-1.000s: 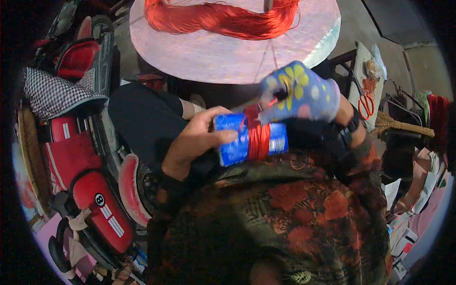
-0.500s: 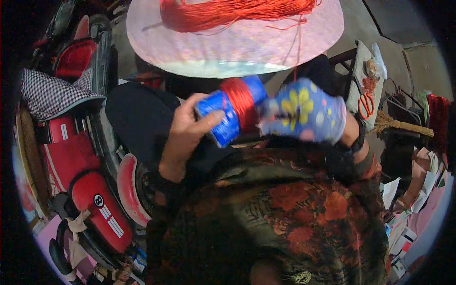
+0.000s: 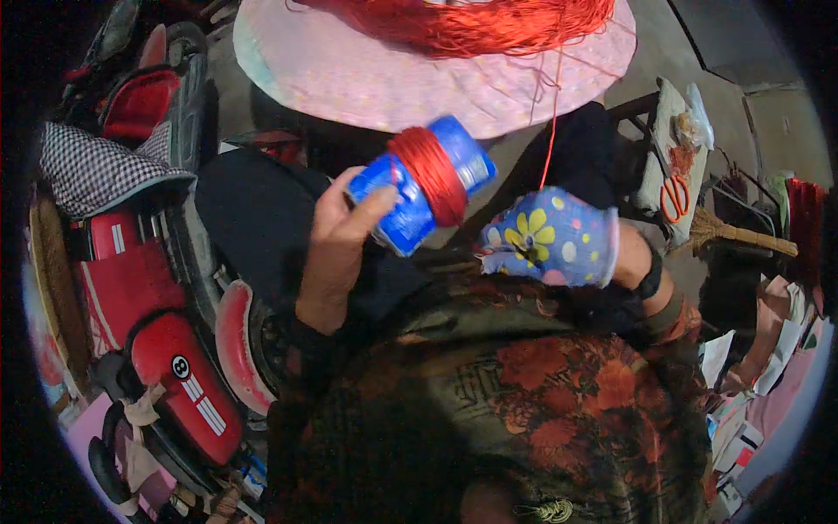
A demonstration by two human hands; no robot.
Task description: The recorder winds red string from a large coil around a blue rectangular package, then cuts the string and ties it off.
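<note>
A hand holds a blue can wound with red string, in front of a round pink counter.

The bare left hand [image 3: 336,236] has its grip closed around the blue round metal can [image 3: 425,183], which is tilted and has a thick band of red string [image 3: 429,175] wrapped around its middle. The can is just below the edge of the round pink counter [image 3: 393,79]. The right hand [image 3: 554,237], in a blue glove with yellow flowers, is just right of the can, its grip curled around a thin red thread [image 3: 550,131] that runs up to the big heap of red string [image 3: 471,22] on the counter. Orange scissors [image 3: 674,199] lie far to the right of the can.
</note>
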